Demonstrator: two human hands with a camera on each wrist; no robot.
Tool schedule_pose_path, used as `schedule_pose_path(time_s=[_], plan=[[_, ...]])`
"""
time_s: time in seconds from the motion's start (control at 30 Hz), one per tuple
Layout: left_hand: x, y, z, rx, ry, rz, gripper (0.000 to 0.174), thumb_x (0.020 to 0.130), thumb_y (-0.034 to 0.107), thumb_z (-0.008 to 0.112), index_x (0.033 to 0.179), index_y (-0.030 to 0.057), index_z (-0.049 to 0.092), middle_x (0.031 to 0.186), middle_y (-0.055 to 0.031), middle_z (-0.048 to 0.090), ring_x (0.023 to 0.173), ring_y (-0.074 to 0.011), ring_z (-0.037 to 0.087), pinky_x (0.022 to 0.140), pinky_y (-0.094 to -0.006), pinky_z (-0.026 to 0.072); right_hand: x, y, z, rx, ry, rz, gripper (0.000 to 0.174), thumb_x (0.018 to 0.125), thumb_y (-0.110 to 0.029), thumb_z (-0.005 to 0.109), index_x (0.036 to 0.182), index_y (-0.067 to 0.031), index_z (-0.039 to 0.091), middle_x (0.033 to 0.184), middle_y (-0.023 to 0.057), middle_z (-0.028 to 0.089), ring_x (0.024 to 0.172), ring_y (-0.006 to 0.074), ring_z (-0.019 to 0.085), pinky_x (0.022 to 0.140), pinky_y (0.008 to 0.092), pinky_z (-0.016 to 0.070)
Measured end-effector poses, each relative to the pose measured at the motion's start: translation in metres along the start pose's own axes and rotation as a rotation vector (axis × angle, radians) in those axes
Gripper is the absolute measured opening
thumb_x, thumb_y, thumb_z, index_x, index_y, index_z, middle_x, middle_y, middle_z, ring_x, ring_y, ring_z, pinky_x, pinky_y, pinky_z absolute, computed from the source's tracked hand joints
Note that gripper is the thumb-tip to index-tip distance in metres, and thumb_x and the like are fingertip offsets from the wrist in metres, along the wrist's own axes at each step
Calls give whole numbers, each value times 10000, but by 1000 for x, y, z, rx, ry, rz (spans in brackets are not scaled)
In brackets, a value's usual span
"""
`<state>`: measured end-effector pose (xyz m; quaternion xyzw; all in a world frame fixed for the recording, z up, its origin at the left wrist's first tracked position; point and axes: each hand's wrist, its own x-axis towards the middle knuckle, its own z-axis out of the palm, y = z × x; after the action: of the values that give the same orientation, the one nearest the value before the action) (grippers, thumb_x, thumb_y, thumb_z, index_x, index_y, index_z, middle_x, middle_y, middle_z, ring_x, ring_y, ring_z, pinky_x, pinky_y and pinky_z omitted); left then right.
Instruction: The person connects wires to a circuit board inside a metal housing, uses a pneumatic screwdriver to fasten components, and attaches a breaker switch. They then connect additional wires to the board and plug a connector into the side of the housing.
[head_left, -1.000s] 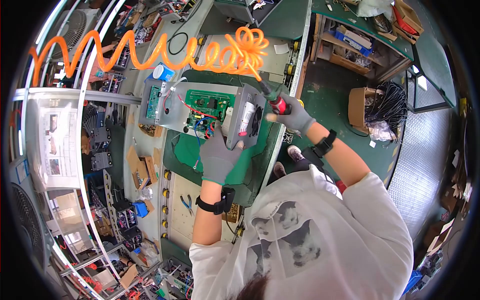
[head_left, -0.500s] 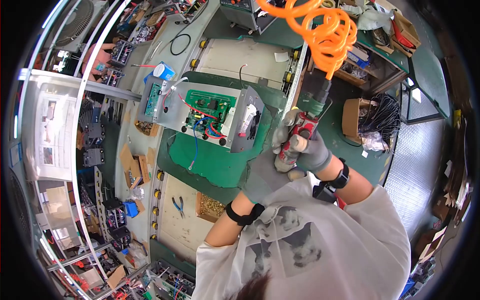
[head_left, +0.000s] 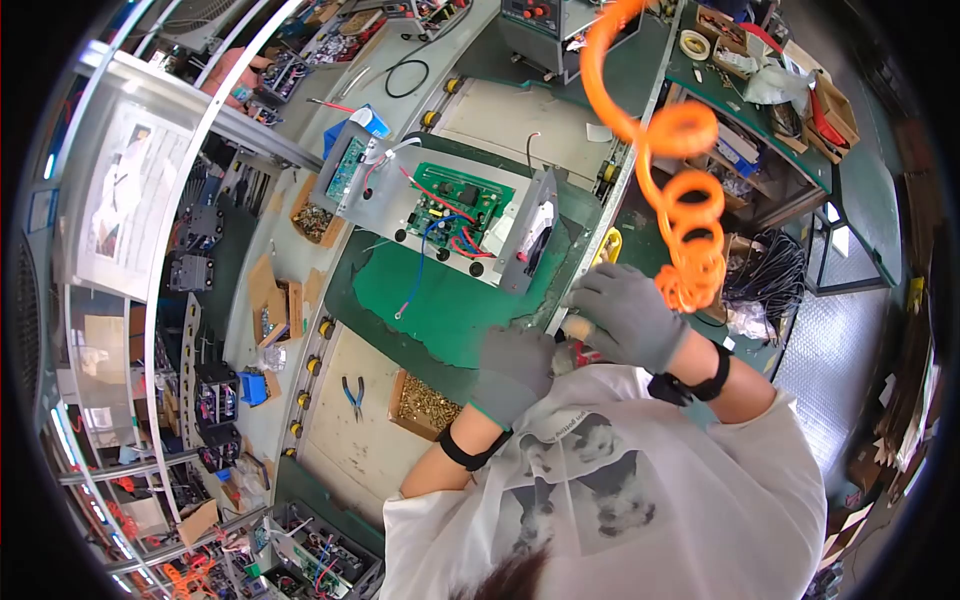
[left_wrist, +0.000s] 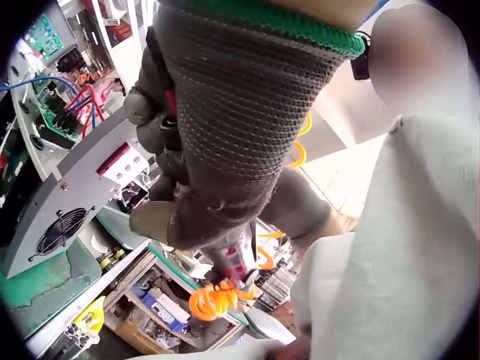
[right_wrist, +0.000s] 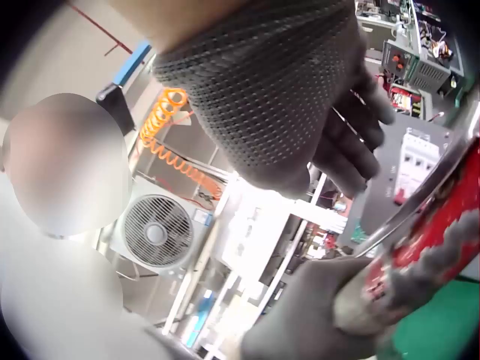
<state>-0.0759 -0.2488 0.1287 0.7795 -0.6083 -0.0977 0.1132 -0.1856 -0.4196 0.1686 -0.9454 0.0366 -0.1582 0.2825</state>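
In the head view, my gloved left hand (head_left: 515,375) is low in front of my chest and grips a red air screwdriver (head_left: 582,355), mostly hidden by the hands and shirt. The right wrist view shows the tool's worn red body (right_wrist: 424,259) and metal lever, with the left thumb against it. My gloved right hand (head_left: 632,315) hovers just above the tool, fingers extended and holding nothing. Ahead on the green mat lies an open metal case (head_left: 385,205) with a green circuit board (head_left: 460,205) and red and blue wires. One blue wire (head_left: 415,275) hangs over its edge.
An orange coiled hose (head_left: 695,200) hangs right of the case. Pliers (head_left: 353,395) and a box of small brass-coloured parts (head_left: 425,405) lie at the left. A blue-and-white tub (head_left: 368,122) stands behind the case. Another person's arm shows at the far left.
The right hand held the tool beside the case, then brought it towards my chest, where the left hand joined; now the left holds it and the right has let go. The hose swung right.
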Motion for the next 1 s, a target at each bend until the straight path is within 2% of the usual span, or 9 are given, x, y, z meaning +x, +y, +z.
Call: schedule_pose_path(time_s=[0.03, 0.1, 0.17, 0.37, 0.43, 0.47, 0.7, 0.8, 1.0], plan=[[-2, 3, -1, 69, -65, 37, 142, 635, 223, 688, 726, 125, 639, 688, -66, 567, 736, -248, 599, 654, -388, 398, -2, 7, 11, -4, -3, -13, 259, 848, -312, 591, 902, -70, 666, 757, 110, 601, 858, 264, 589, 747, 373, 466], [-5, 4, 3, 75, -43, 59, 153, 627, 195, 676, 760, 131, 637, 701, -64, 567, 757, -242, 599, 661, -385, 396, -7, 15, 30, 289, -874, 586, 345, 909, -367, 505, 916, -59, 658, 772, 112, 603, 879, 250, 590, 754, 374, 462], [-7, -2, 8, 85, -14, 72, 181, 618, 167, 664, 795, 137, 635, 714, -62, 566, 778, -237, 598, 668, -382, 395, -22, 36, 49, 648, -1074, 383, 457, 944, -440, 432, 947, -32, 638, 747, 83, 598, 789, 187, 597, 685, 332, 473], [-45, -35, 13, -329, 470, -178, 325, 692, 198, 687, 969, 73, 576, 789, -73, 559, 722, -224, 559, 653, -334, 416, -45, 53, 68, 974, -916, 588, 346, 894, -339, 565, 1017, -16, 593, 769, 4, 573, 641, 91, 531, 558, 258, 437], [-73, -61, 57, -1540, 566, -904, 329, 757, 202, 681, 1014, 38, 559, 827, -67, 564, 700, -193, 548, 599, -281, 414, -36, 44, 56, 828, -587, 212, 375, 812, -328, 675, 1017, -26, 586, 795, -4, 566, 678, 96, 507, 604, 271, 439], [-91, -82, 89, -1909, 517, -844, 253, 830, 101, 593, 1056, 1, 539, 867, -73, 579, 772, -185, 594, 615, -246, 469, -46, 52, 60, 936, -695, 430, 396, 725, -279, 754, 990, -41, 582, 808, 6, 559, 721, 99, 488, 647, 280, 441], [-113, -97, 124, -2124, 408, -1010, 300, 942, 31, 453, 1218, -87, 453, 1133, -205, 542, 980, -305, 604, 872, -307, 523, -56, 17, 64, 697, -673, 643, 489, 638, -219, 830, 982, -15, 550, 827, 14, 552, 680, 110, 514, 592, 280, 449], [-108, -93, 99, -2178, 419, -909, 262, 945, 59, 481, 1187, -41, 480, 1093, -182, 573, 968, -262, 610, 826, -284, 524, -41, -31, 45, 748, -577, 897, 347, 688, -127, 769, 954, -23, 573, 854, 9, 547, 733, 101, 492, 634, 260, 434], [-89, -80, 74, -2117, 445, -745, 228, 928, 131, 564, 1119, 16, 517, 1040, -145, 616, 904, -187, 620, 720, -230, 515, -41, -47, 34, 607, -597, 809, 502, 650, -289, 824, 985, -14, 571, 829, 33, 569, 656, 111, 526, 564, 279, 450]])
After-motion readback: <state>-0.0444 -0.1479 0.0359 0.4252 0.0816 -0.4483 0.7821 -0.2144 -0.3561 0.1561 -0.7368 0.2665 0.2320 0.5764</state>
